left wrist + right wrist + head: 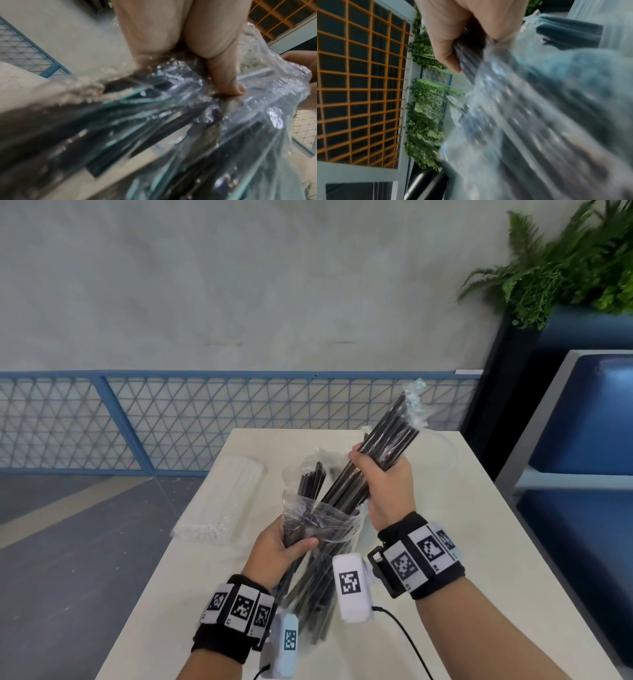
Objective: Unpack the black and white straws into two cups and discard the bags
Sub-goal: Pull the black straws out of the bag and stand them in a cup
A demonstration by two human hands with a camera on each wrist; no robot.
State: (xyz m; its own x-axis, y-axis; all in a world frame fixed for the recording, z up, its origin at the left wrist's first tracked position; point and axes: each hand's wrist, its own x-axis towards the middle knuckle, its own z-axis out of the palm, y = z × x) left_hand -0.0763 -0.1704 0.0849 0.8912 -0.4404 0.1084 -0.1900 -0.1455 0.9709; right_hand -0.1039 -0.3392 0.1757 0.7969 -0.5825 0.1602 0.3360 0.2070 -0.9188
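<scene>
Head view: the clear bag [318, 529] hides the lower ends of the black straws [373, 460], and both wrist views are blurred. Left hand [284, 546] grips the bag; right hand [383, 477] clenches the straw bundle, long axis pointing toward 1 o'clock above the counter [479, 525]. White straws [222, 501] lie bagged at 9 o'clock by the counter's left edge; open surface lies at 3 o'clock

Table [455, 529]: pale top, set near a grey wall [239, 285]. Fence [205, 419]: blue mesh, run along the wall's foot. Fern [565, 261]: held in a dark planter [503, 371], at the right. Bench [589, 412]: blue padding, placed beside the table. Orange grid [359, 81]: seen in the right wrist view.
</scene>
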